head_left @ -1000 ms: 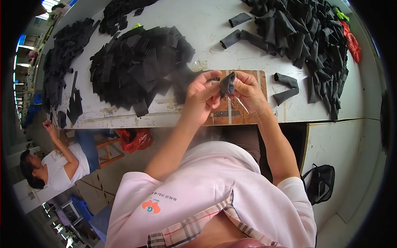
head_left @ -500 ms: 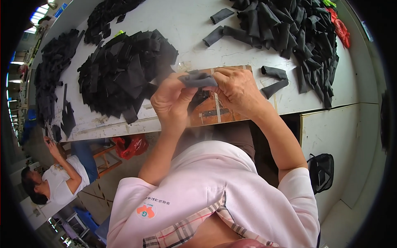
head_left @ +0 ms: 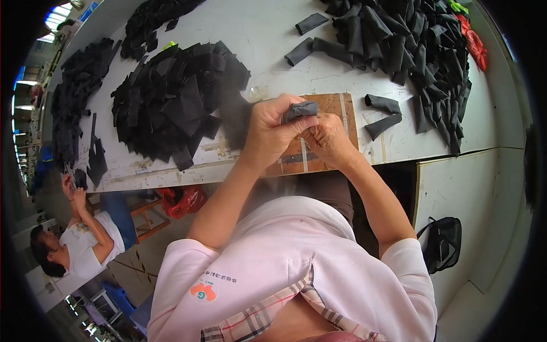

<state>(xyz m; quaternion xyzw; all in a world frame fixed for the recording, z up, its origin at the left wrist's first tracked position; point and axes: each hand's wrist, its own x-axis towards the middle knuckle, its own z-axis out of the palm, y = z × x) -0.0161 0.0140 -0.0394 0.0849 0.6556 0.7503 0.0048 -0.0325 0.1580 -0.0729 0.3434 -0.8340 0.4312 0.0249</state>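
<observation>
A dark grey fabric tube (head_left: 302,109) is held up above the near table edge, bunched short between my two hands. My left hand (head_left: 269,130) is closed round it, thumb in front and fingers behind. My right hand (head_left: 332,139) is curled closed against its lower right end, touching the left thumb; its fingertips are partly hidden. Beneath my hands lies a brown board (head_left: 350,128) with pale tape strips. Just right of the board rest two loose dark tubes, one (head_left: 383,104) above the other (head_left: 383,126).
A big heap of flat black fabric pieces (head_left: 165,108) lies left of my hands, with more piles farther left. A large pile of dark tubes (head_left: 399,45) covers the far right, beside a red plastic bag (head_left: 474,48). Another person (head_left: 94,239) sits at the left.
My left hand has moved right, close against the right hand. The fabric tube, stretched sideways between them before, is now bunched shorter and partly covered by the left hand.
</observation>
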